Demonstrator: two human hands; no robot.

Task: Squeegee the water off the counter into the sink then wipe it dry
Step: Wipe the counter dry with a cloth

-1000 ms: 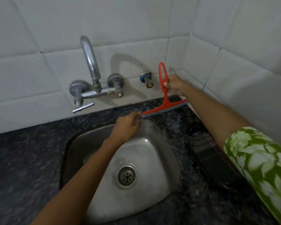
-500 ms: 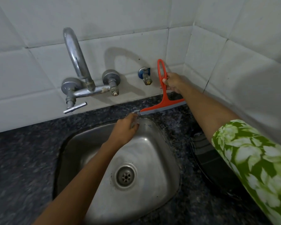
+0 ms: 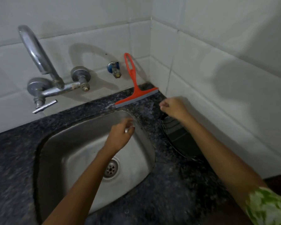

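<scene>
Orange squeegee (image 3: 135,88) propped against the tiled wall, blade on the counter (image 3: 169,184); both hands empty, right hand (image 3: 173,107) loosely curled above a dark, possibly cloth, item (image 3: 182,137), left hand (image 3: 120,135) blurred over the sink (image 3: 91,153); squeegeeing appears done, wiping next

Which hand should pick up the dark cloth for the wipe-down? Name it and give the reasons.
Right. The right hand hovers directly over the near end of the dark cloth lying on the counter by the side wall. The left hand is over the sink, farther away, and would have to cross.
</scene>
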